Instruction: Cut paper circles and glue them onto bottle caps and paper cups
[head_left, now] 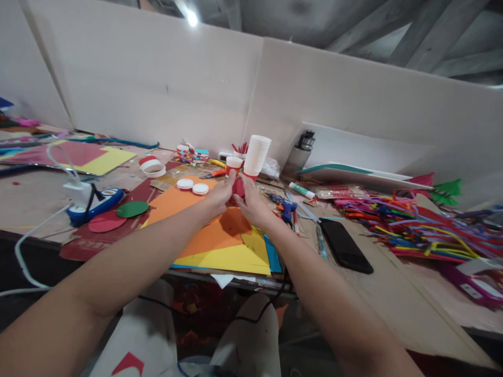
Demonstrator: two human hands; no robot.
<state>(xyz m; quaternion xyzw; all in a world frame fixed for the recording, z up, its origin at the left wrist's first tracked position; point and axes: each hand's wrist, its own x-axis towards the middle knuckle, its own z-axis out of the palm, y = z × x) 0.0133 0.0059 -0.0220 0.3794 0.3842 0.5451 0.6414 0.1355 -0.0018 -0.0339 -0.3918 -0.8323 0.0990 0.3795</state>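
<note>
Both arms reach out over the orange paper (212, 233) and yellow paper (223, 261). My left hand (222, 196) and my right hand (251, 199) meet around a small red object (238, 187), which is mostly covered by the fingers. Just behind them stand a white paper cup with a red lower part (233, 163) and a tall stack of white cups (257, 154). Two white round pieces with red sides, one on the left (184, 184) and one on the right (200, 189), lie left of my left hand.
Right of the hands are a blue glue gun (288, 208), a black phone (345, 245) and a heap of coloured pipe cleaners (412, 225). At left are a blue power strip (96, 207), green disc (132, 209) and red disc (107, 221). A white partition (168, 78) rises behind.
</note>
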